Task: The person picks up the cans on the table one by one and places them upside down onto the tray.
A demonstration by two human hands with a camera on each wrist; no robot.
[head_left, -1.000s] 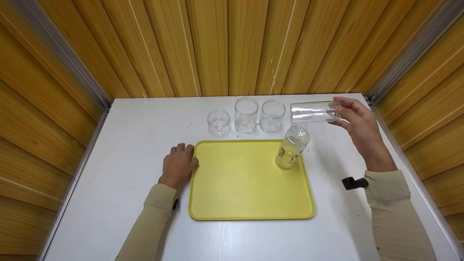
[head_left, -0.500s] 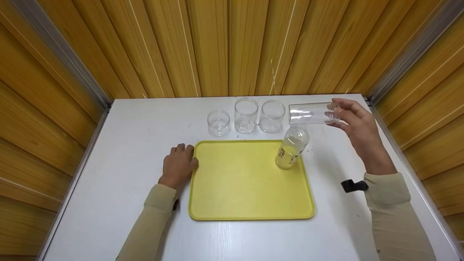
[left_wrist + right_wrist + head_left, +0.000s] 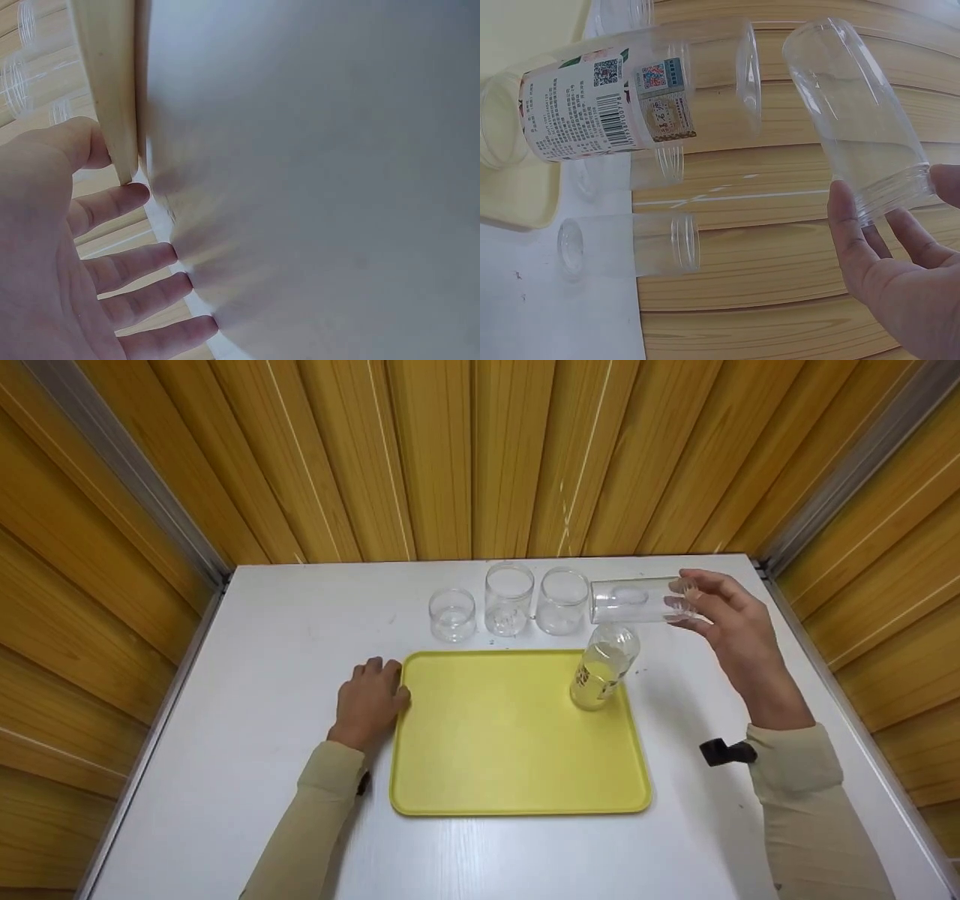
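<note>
In the head view, my right hand [image 3: 739, 637] holds a clear jar [image 3: 634, 601] by its threaded neck, lying sideways in the air with its base to the left. Fingers and thumb go round the neck in the right wrist view, and no label shows on the jar [image 3: 859, 105]. Just below it, a labelled clear jar [image 3: 604, 671] stands mouth down at the right side of the yellow tray [image 3: 495, 735]. My left hand [image 3: 367, 697] is at the tray's left rim, thumb and index finger gripping the edge, the other fingertips against the table in the left wrist view.
A short clear jar [image 3: 453, 619], a tall one [image 3: 508, 604] and a medium one [image 3: 562, 604] stand mouth up in a row behind the tray. Small specks lie on the white table [image 3: 262, 675]. Wood-patterned walls [image 3: 450, 457] enclose the back and sides.
My right hand has moved slightly left and toward the front with the sideways jar, whose base now comes close to the medium jar. The left hand and the tray have not moved.
</note>
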